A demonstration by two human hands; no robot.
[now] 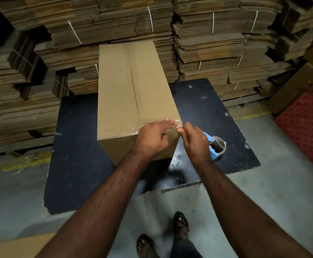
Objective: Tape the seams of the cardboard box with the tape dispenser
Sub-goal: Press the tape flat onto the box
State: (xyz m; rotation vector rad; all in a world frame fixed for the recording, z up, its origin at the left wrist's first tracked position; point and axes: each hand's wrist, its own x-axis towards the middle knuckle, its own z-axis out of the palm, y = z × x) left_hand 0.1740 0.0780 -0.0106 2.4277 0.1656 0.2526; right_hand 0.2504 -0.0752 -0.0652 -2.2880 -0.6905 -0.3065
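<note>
From the head view, the cardboard box [133,94] lies on the dark surface [73,164], its long axis running from the middle of the frame up toward the top centre, with the centre seam along that same line. Its near end sits just above the two hands, so both reach it from below in the picture.

My left hand [152,136] rests on the near top edge, fingers laid fairly straight and pressing a strip of clear tape [170,125] that runs across that edge toward the box's right corner. My right hand [194,144] sits just right of that corner, fingers curled round the blue tape dispenser [215,146], thumb and forefinger close to the tape's end. I think the fingertips pinch the tape there, but the shine makes that hard to confirm.

I judge the next move turns on this: the dispenser lies to the right of the corner and level with it, so the tape would be carried down over the right side, while the left hand, nearer the box top, pins the strip.

Stacks of flat cardboard [217,43] fill the top of the frame.
</note>
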